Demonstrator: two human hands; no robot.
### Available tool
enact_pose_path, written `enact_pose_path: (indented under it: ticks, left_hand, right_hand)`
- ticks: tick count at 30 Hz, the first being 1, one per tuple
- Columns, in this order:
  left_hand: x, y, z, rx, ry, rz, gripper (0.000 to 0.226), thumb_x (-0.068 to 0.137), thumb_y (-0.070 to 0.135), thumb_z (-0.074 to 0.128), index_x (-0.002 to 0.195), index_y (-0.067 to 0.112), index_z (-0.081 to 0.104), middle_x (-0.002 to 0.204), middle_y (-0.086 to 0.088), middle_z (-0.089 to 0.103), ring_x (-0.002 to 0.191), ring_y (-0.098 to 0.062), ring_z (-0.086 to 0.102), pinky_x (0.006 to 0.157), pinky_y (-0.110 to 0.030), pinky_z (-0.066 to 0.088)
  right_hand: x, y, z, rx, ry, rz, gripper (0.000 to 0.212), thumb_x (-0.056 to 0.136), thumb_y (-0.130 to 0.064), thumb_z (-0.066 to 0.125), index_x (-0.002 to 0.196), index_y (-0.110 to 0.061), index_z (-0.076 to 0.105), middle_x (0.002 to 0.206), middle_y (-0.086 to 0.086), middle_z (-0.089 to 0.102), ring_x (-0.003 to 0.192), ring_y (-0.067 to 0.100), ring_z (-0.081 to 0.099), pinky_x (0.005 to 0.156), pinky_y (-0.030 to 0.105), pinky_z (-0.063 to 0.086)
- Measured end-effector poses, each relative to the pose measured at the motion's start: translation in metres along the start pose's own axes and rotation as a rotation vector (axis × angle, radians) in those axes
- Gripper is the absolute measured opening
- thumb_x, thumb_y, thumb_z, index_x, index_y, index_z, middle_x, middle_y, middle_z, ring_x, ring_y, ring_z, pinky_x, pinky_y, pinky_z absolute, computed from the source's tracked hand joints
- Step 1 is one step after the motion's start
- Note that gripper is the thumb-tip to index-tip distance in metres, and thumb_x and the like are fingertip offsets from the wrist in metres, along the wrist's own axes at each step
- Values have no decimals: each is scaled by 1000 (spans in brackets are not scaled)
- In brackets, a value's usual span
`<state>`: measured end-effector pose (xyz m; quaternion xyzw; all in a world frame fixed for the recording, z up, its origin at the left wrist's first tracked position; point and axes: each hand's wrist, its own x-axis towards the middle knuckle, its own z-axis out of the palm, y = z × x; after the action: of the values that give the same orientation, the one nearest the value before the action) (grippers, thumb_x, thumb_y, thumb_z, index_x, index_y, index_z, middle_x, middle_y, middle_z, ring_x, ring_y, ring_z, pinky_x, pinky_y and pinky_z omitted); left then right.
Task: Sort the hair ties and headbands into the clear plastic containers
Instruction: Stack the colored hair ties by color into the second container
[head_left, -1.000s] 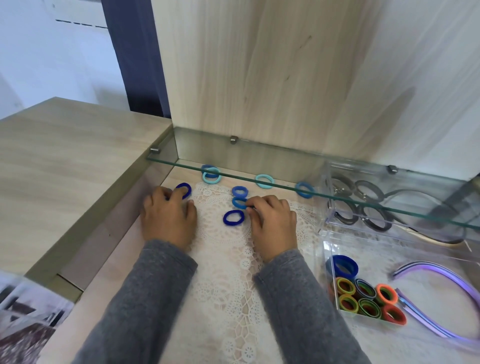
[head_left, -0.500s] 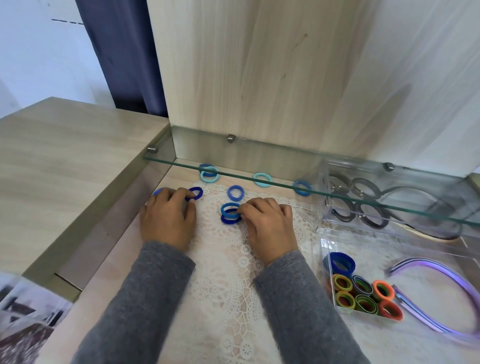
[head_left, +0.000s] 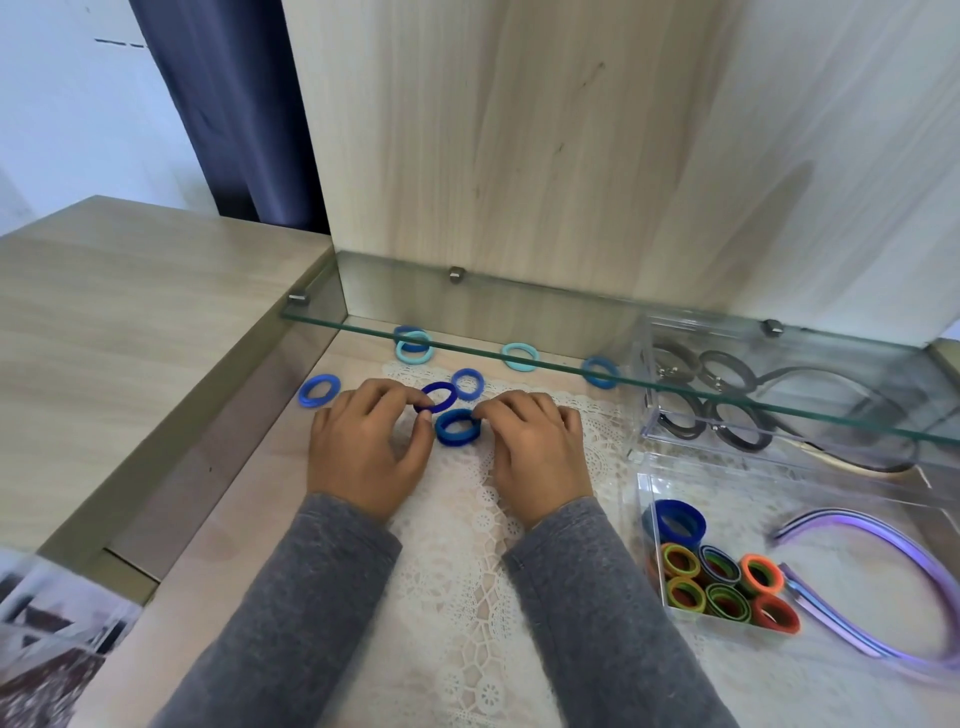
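Note:
My left hand (head_left: 363, 441) pinches a dark blue hair tie (head_left: 439, 396) between thumb and forefinger, tilted up off the lace mat. Right beside it, my right hand (head_left: 535, 447) grips the right rim of a small stack of blue hair ties (head_left: 457, 427) with curled fingertips. Loose ties lie around: a blue one (head_left: 318, 391) at the left, another blue one (head_left: 467, 383) behind the stack, and a light blue pair (head_left: 413, 345), a light blue one (head_left: 519, 357) and a blue one (head_left: 600, 371) under the glass shelf. The near clear container (head_left: 644, 486) holds coloured ties (head_left: 722, 587) and purple headbands (head_left: 883, 566).
A glass shelf (head_left: 831, 415) hangs low over the back of the surface. Under it stands a second clear container (head_left: 641, 415) with grey ties and dark headbands. A wooden side wall (head_left: 218, 415) bounds the left, and a wooden panel rises behind.
My left hand carried the dark blue tie rightward to the stack, leaving one blue tie at the left. My right hand slid a tie onto another and stayed at that stack.

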<state>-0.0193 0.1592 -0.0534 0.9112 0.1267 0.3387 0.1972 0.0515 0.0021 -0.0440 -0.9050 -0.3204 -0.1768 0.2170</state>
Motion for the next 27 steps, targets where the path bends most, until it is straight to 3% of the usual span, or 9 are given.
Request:
enact_pose_path:
  ticks: [8, 15, 21, 23, 27]
  left_hand:
    - [-3, 6, 1, 50, -75, 76, 12, 81, 26, 64, 93, 24, 65, 97, 9, 63, 83, -14, 57, 71, -28, 34]
    - [-2, 7, 2, 52, -156, 68, 18, 81, 32, 55, 95, 26, 65, 99, 10, 64, 87, -14, 58, 72, -30, 40]
    - [-2, 8, 3, 60, -202, 76, 16, 81, 20, 68, 95, 24, 65, 99, 8, 65, 89, -16, 59, 75, -29, 38]
    - [-2, 8, 2, 51, -203, 76, 16, 82, 26, 62, 97, 24, 65, 100, 9, 65, 90, -16, 59, 75, -29, 38]
    - [-1, 11, -2, -14, -201, 46, 37, 80, 39, 42, 109, 26, 62, 109, 11, 63, 97, -14, 58, 79, -34, 45]
  right_hand:
    - [0, 3, -2, 33, -94, 166, 40, 84, -4, 50, 118, -25, 59, 118, -4, 58, 111, 20, 48, 90, 37, 33]
    - [-1, 2, -3, 39, -118, 170, 39, 87, -6, 50, 120, -24, 57, 121, -3, 56, 113, 20, 46, 92, 37, 33]
    - [0, 2, -3, 62, -124, 170, 40, 86, -4, 49, 120, -23, 57, 120, -2, 56, 112, 20, 46, 91, 36, 33]
    - [0, 2, -3, 72, -120, 166, 42, 85, -3, 49, 122, -22, 56, 120, -2, 56, 111, 21, 46, 91, 36, 33]
    - [-1, 1, -2, 133, -94, 151, 47, 84, -1, 49, 124, -24, 54, 118, -2, 56, 109, 20, 47, 90, 36, 35]
